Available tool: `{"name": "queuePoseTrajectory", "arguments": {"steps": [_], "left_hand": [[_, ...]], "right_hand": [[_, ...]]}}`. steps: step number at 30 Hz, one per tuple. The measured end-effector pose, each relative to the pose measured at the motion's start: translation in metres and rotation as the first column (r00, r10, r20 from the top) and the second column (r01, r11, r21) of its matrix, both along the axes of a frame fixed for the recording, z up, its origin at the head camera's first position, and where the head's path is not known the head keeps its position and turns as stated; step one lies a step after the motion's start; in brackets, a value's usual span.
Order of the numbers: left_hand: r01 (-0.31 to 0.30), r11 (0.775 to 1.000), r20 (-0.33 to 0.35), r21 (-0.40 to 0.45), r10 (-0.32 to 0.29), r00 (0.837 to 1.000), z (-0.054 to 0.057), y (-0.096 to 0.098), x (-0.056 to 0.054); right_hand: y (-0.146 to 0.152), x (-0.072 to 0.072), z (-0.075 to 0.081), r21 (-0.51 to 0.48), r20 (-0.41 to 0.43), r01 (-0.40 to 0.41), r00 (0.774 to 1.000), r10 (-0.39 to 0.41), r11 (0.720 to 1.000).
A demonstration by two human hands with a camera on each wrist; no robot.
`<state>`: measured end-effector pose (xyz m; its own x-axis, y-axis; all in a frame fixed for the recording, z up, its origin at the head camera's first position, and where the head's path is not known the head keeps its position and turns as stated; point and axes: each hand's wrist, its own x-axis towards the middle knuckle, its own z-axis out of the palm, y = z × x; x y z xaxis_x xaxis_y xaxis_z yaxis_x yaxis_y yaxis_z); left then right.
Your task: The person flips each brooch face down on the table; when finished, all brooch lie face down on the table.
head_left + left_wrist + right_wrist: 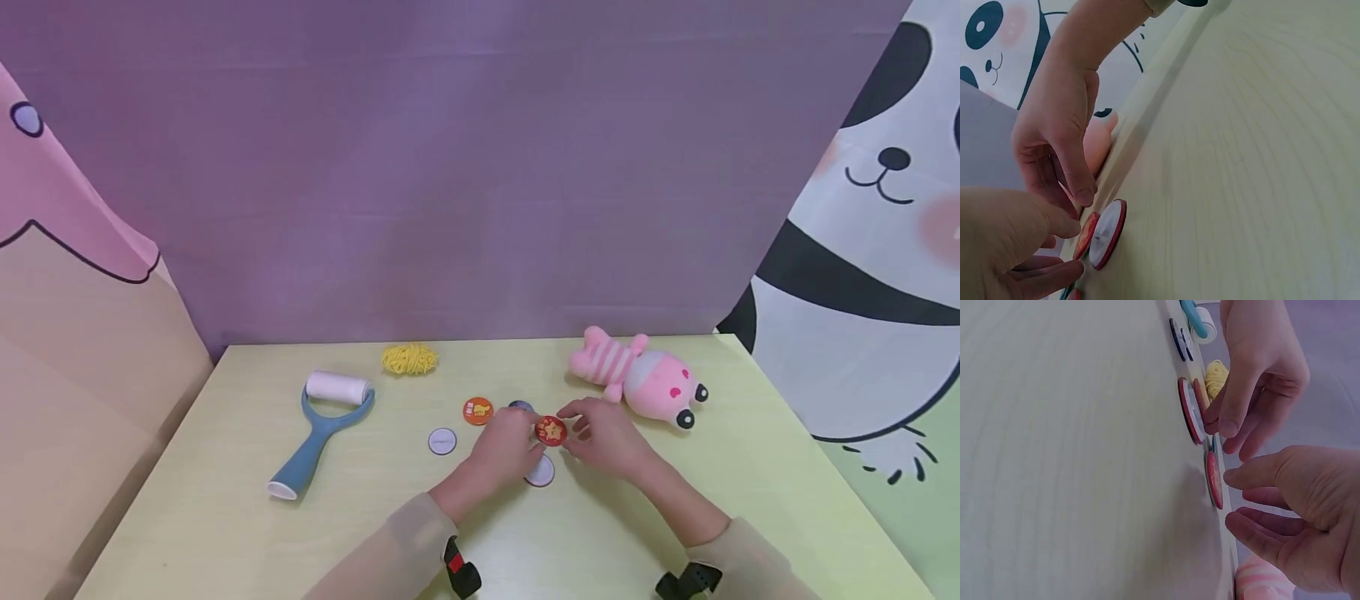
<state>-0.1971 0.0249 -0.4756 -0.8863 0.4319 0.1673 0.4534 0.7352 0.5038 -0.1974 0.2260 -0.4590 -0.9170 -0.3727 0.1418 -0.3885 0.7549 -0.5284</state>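
Two bare hands meet at a red disc (551,431) on a pale table (360,533), just R of ctr. L hand (504,447) bends to the disc's L edge, thumb & finger apart, tips either side of the rim; R hand (606,435) faces it from the R, fingers loosely spread, tips parted. Neither looks clamped on anything; whether any tip touches the rim, can't tell. Disc is picture side up, apparently resting on the table, tho whether quite flat isn't clear. It's thin, w/ little edge to take, which prob. explains the low, side-on fingers; a hand per side prob. stops it skidding.

Just beside it, nearer the wearer, lies a white disc (540,472), red-rimmed in the wrist views, pale side up, so prob. turned over. To L hand's L: an orange disc (477,411) & a small disc (442,442), also pale side up. A blue disc (521,405) shows only in part past the L knuckles.

Farther out, prob. to leave working room: roller (318,429) at L, laid down; yarn (409,360) bundled nr the far edge; pink toy (652,383) lying beyond R hand.
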Motion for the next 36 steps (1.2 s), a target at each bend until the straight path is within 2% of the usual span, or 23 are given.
{"name": "queuePoseTrajectory", "arguments": {"steps": [7, 13, 16, 19, 21, 23, 29, 36], "left_hand": [[-0.070, 0.989, -0.036, -0.129, 0.065, 0.997, -0.004, 0.013, -0.004], [-0.111, 0.986, -0.031, -0.123, 0.108, 0.994, -0.007, 0.017, -0.007], [-0.116, 0.989, -0.007, -0.088, 0.116, 0.993, -0.008, 0.017, -0.008], [-0.120, 0.992, 0.053, -0.035, 0.121, 0.991, -0.009, 0.017, -0.007], [-0.121, 0.992, 0.093, 0.019, 0.119, 0.989, -0.009, 0.016, -0.006], [-0.125, 0.989, 0.104, 0.085, 0.116, 0.988, -0.009, 0.015, -0.005], [-0.049, 0.965, -0.039, 0.257, 0.061, 0.997, -0.004, 0.006, -0.005], [-0.013, 0.942, -0.082, 0.336, 0.043, 0.996, 0.010, 0.002, -0.002]], "right_hand": [[0.000, -0.002, -0.009, 0.004, -0.004, -0.008, 1.000, 0.008, 1.000], [0.001, -0.005, -0.017, -0.027, -0.025, -0.023, 0.999, 0.022, 0.999], [0.001, -0.005, -0.017, -0.048, -0.014, -0.023, 1.000, 0.022, 0.999], [0.001, -0.005, -0.017, -0.059, -0.003, -0.014, 1.000, 0.014, 0.998], [0.003, -0.004, -0.017, -0.065, 0.004, -0.002, 1.000, 0.002, 0.998], [0.004, -0.003, -0.016, -0.072, 0.011, 0.011, 1.000, -0.011, 0.997], [0.009, 0.000, -0.009, -0.130, 0.007, 0.046, 0.999, -0.045, 0.990], [0.016, 0.003, 0.011, -0.188, -0.104, 0.014, 0.994, -0.034, 0.982]]}}
